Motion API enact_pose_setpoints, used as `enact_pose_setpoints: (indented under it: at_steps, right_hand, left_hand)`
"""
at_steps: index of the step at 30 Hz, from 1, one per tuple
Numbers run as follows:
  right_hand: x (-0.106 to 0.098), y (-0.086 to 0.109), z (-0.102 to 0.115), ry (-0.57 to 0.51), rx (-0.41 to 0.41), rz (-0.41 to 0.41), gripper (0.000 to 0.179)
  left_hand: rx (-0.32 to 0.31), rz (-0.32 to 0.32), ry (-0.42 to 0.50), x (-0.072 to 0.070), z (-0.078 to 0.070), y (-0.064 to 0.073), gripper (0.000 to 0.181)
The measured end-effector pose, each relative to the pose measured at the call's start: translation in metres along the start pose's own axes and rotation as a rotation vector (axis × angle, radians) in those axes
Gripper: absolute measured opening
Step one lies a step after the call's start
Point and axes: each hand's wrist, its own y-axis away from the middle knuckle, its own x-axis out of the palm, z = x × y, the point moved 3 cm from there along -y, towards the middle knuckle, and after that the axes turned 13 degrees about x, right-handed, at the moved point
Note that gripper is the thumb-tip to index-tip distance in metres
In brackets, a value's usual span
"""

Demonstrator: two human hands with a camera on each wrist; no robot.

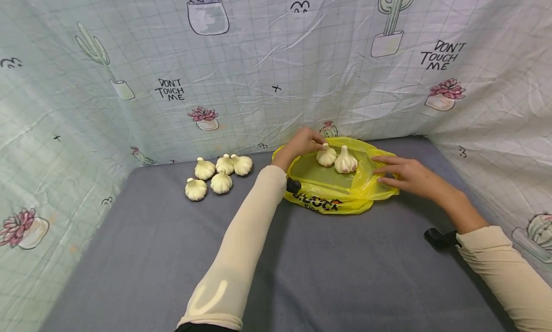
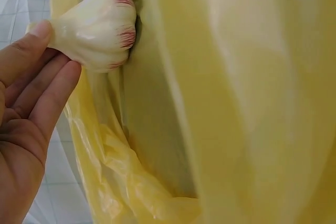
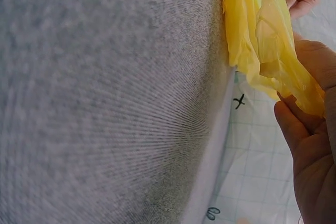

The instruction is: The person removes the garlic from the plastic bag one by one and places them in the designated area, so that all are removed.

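Note:
My left hand (image 1: pixel 304 143) pinches a garlic bulb (image 1: pixel 326 155) by its stem, over the far inside of a yellow plastic bag (image 1: pixel 327 198). In the left wrist view, thumb and fingertips hold the stem of this bulb (image 2: pixel 100 30), whose base shows purplish streaks. Right beside it sits a second garlic bulb (image 1: pixel 346 160) within the bag's mouth. My right hand (image 1: pixel 409 176) rests at the bag's right rim with spread, nearly straight fingers. In the right wrist view, yellow plastic (image 3: pixel 268 35) lies between its thumb and fingers.
Several garlic bulbs (image 1: pixel 221 181) stand grouped on the grey cloth-covered table (image 1: pixel 172 255), left of the bag. A hanging fabric (image 1: pixel 276 59) printed with cacti closes off the back and sides.

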Motion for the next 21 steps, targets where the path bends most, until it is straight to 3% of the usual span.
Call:
enact_pose_setpoints:
  at_steps: [9,13,21]
  right_hand:
    - [0.007,-0.001,-0.004,-0.019,-0.026,-0.009,0.029]
    - [0.006,-0.003,-0.001,-0.010,-0.054,-0.034,0.029]
    - [0.006,-0.006,0.001,-0.014,-0.054,-0.020,0.028]
  left_hand:
    - [-0.131,-0.080,0.060,0.000,-0.005,0.002,0.018]
    - [-0.163,-0.130,0.024,0.004,-0.010,0.000,0.017]
    - [-0.206,-0.123,-0.022,0.012,-0.015,-0.006,0.018]
